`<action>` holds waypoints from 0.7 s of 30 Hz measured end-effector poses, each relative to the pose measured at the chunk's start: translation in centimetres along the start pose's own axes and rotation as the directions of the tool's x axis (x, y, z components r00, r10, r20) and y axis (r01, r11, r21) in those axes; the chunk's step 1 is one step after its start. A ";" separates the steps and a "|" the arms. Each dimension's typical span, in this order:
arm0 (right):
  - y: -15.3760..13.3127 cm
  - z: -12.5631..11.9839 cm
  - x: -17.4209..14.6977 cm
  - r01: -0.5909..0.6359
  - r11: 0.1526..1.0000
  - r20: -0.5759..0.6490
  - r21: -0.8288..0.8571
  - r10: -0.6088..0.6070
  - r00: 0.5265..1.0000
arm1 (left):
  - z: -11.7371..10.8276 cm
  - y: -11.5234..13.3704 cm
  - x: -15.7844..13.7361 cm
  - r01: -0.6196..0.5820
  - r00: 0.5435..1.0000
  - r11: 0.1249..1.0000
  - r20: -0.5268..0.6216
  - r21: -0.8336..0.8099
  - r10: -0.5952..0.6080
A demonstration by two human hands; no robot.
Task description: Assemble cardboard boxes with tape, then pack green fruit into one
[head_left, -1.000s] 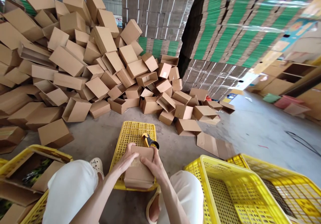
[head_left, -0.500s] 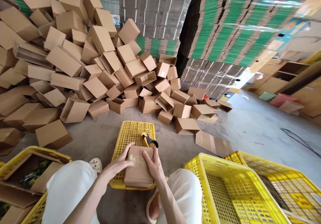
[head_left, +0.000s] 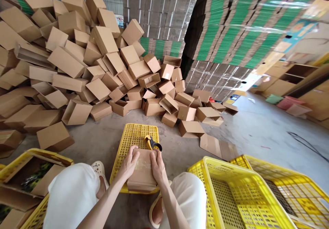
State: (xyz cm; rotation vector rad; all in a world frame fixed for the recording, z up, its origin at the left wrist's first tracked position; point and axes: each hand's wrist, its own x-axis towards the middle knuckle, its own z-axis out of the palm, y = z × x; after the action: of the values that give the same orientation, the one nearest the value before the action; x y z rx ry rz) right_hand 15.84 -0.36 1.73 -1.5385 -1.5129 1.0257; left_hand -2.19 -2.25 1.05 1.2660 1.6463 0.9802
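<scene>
A small brown cardboard box [head_left: 142,170] rests on an upturned yellow plastic crate [head_left: 128,136] between my knees. My left hand [head_left: 130,162] grips its left side, fingers curled over the far left corner. On the opposite side, my right hand [head_left: 158,165] holds the box with the thumb on top and fingers over the far right edge. Clear tape shows faintly on the upper face. Just beyond the box, a yellow and black tape dispenser [head_left: 153,142] lies on the crate. The box's underside is hidden.
Loose cardboard boxes [head_left: 100,90] are heaped ahead and to the left. At my right stand yellow crates [head_left: 223,188]. To my left, another yellow crate [head_left: 64,160] holds an open carton [head_left: 47,181] with dark green and yellow contents. Flattened cardboard stacks [head_left: 226,27] rise behind.
My left hand has slid from the top face to the far left edge of the box. The right hand has shifted slightly outward to the box's right edge.
</scene>
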 end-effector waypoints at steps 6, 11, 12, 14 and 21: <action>-0.8 -0.8 -0.8 0.235 0.869 0.059 -0.436 -0.233 0.971 | 0.2 -0.1 0.0 -0.020 1.000 1.000 -0.015 0.002 0.020; -2.2 -3.2 -2.9 0.339 0.764 0.247 -0.548 -0.240 0.939 | 0.3 -0.4 0.1 -0.027 1.000 0.999 -0.012 -0.019 0.027; -2.3 -3.7 -3.2 0.347 0.772 0.278 -0.533 -0.227 0.933 | 0.3 -0.4 0.1 -0.030 1.000 0.999 -0.003 -0.025 0.030; -2.4 -4.5 -3.5 0.343 0.815 0.332 -0.467 -0.198 0.922 | 0.2 -0.6 0.2 -0.033 0.999 0.999 0.020 -0.040 0.034; -3.1 -3.8 -3.2 0.191 0.909 0.157 -0.370 -0.142 0.977 | -2.4 -1.0 0.3 -0.013 0.965 0.992 0.257 -0.122 0.044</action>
State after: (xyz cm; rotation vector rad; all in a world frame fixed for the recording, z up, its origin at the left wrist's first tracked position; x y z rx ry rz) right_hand 18.09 -3.34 6.27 -1.5894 -1.9908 0.7686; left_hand -4.83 -2.34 0.90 1.2812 1.3516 0.8752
